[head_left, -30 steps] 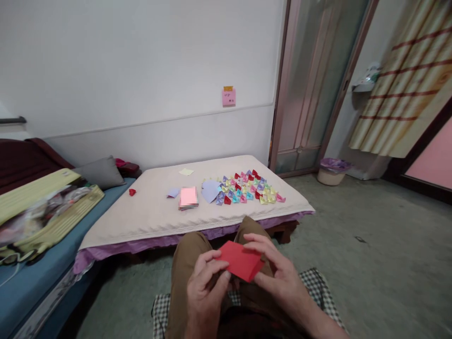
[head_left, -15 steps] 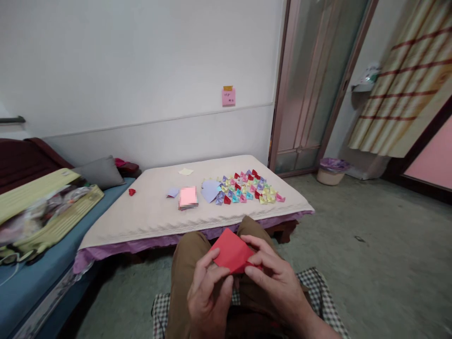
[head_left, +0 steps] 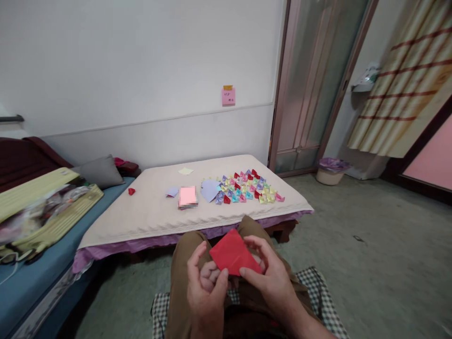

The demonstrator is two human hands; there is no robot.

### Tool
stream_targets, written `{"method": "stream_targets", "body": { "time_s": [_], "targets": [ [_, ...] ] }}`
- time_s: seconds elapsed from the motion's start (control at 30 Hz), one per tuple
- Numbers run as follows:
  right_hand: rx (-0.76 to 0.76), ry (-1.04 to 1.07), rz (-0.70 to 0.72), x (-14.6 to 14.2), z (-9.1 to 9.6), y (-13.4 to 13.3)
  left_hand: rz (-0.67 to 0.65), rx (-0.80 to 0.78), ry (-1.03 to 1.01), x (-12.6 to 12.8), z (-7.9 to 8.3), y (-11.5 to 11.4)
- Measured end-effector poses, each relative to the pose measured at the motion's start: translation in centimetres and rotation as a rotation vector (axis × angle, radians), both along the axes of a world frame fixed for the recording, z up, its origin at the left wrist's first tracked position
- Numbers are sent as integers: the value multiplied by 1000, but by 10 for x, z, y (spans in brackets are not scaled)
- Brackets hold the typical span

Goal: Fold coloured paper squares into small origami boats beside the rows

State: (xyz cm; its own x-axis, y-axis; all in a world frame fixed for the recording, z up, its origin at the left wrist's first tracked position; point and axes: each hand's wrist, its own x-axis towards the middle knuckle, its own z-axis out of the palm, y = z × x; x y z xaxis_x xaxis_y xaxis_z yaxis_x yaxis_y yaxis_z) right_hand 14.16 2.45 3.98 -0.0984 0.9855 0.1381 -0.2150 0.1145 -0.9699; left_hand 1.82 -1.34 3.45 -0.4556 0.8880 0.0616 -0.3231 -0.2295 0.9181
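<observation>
A red sheet of folding paper [head_left: 233, 252] is held above my lap, its lower edge folded up. My left hand [head_left: 209, 287] grips its lower left side, thumb in front and curled fingers behind. My right hand [head_left: 270, 270] pinches the right side, thumb on the lower edge, its other fingers partly hidden behind the paper. Ahead on the bed, many small folded paper pieces [head_left: 243, 186] in several colours lie in a cluster. Beside them are a lilac paper heart [head_left: 210, 190], a stack of pink-topped paper [head_left: 188, 195] and a folded lilac paper [head_left: 172, 192].
The low bed [head_left: 151, 216] with a cream cover also carries a small red folded piece [head_left: 132, 191] and a pale yellow sheet [head_left: 185, 171]. A grey pillow [head_left: 100, 171] rests at the left. On the floor at right stands a bin [head_left: 331, 172] with a purple liner.
My left forefinger has lifted off the paper's front, and its other fingers have moved behind. The red paper has turned slightly, with my right thumb now on its lower edge.
</observation>
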Motion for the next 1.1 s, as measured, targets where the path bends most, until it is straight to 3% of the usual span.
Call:
{"method": "stream_targets", "body": {
  "time_s": [0.23,0.43,0.73,0.97,1.1],
  "targets": [
    [-23,151,190,-3,-3,-7,-70,-71,-139,-9,-5,9],
    [-19,227,211,-8,-11,-6,-186,-135,-42,-7,-12,9],
    [-23,93,198,-1,-7,0,-158,-126,37,-14,-7,13],
    [-57,-138,95,10,-1,10,-95,-166,460,-22,-4,5],
    [-101,-70,161,8,2,3,15,19,673,-23,2,1]
  ]
}}
